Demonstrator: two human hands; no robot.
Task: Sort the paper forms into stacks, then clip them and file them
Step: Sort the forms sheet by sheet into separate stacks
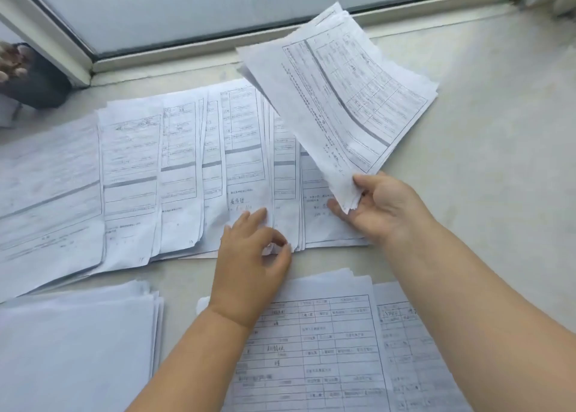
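1. Two bare hands are working over a pale stone-looking window ledge (483,131) that's covered in paper forms.
2. Right hand (378,207) grips a bundle of forms (339,90) by its bottom corner, thumb on top and fingers curled underneath. That bundle is lifted off the ledge and tilted, fanning up toward the window frame (218,42). The sheets in it are a bit uneven at the edges.
3. Left hand (252,252) is down on the fanned row of forms (187,168), pinching the lower edge of a sheet between thumb and forefinger, with the other fingers stretched out flat on the paper next to some handwriting.
4. That fanned row runs across the middle of the ledge, sheets overlapping side by side like a spread deck of cards, printed tables facing up. The far left sheets look bigger and lie a little skewed.
5. Closer to the camera, on the left, there's a stack of blank-side-up sheets (78,349), fairly neat but with edges stepped.
6. On the near right lies a printed table form (327,349) face up under both forearms, with another one overlapping just beside it on the right.
7. Top left corner has something dark and fuzzy (34,81) past the ledge, can't tell what it is.
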